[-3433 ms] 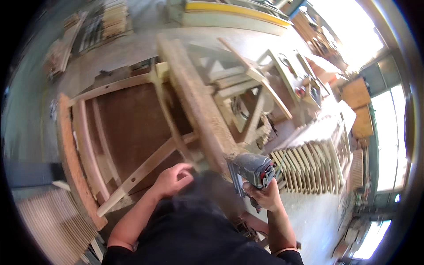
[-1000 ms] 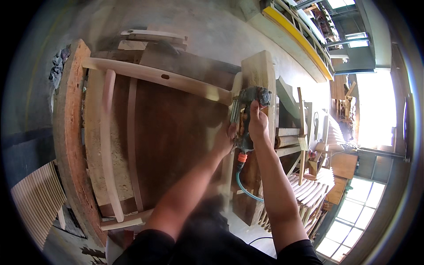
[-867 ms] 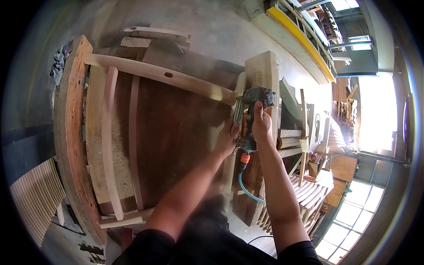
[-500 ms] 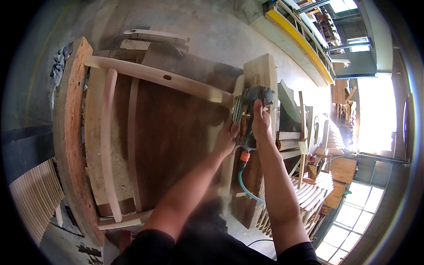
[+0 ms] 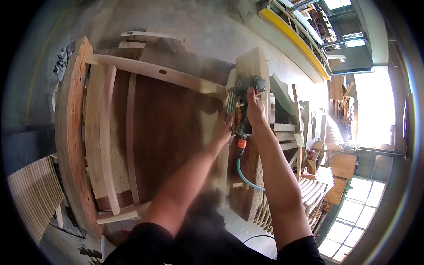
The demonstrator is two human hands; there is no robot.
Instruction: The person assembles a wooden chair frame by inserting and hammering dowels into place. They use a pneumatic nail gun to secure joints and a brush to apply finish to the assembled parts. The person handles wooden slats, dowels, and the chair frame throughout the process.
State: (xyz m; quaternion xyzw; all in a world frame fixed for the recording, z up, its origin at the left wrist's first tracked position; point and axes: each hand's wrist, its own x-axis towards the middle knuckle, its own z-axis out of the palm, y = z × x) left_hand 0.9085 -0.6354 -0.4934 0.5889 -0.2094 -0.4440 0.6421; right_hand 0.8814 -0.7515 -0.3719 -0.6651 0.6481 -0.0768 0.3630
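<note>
A dark pneumatic sander sits against the pale wooden rail on the right side of a wooden frame. My right hand is closed round its body, thumb up near the round head. On its left side my left hand grips the lower edge by the pad; some of those fingers are hidden. From the tool's lower end runs an orange coupling with a blue-green hose passing behind my right forearm. The frame's far rail has an oval slot and meets the right rail near the sander.
A pale slat and a thinner strip lie left over a brown board. Thick timber beams stand at left and right. Stacked curved wooden parts lie at right. Dust hangs in the air.
The whole scene has shifted slightly left and up in the view. Both hands still hold the sander against the right rail, at nearly the same spot.
</note>
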